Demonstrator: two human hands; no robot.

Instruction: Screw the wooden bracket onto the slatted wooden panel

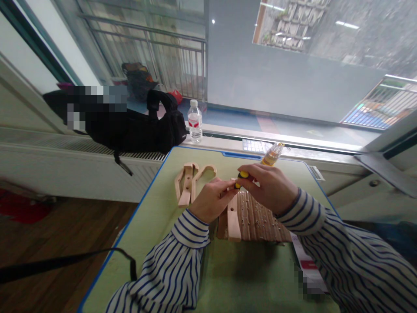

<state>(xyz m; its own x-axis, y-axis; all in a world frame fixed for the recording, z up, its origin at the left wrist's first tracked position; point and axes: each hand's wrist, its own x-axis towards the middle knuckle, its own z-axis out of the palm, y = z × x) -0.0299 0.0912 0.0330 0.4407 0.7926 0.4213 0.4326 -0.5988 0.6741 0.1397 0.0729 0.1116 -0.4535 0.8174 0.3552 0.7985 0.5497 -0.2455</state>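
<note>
My right hand (267,184) is closed, thumb and fingers gripping a short yellow-and-black handle (243,174) that looks like a screwdriver's. My left hand (213,198) is closed in a pinch at the handle's lower end, its fingertips close to the right thumb. Any shaft or tip is hidden by my fingers. Below the hands, a pale wooden piece with a hole (233,219) lies along the left side of a brown corrugated cardboard block (260,221). Many small studs, perhaps screws, dot that block. Several curved wooden pieces (187,184) lie together left of my left hand.
The green table (153,243) has a blue edge. An amber-coloured clear bottle (273,154) is at its far side. On the sill stand a water bottle (195,121) and a black bag (130,128). A printed sheet (309,265) lies beneath my right forearm. A black strap (81,258) crosses the left edge.
</note>
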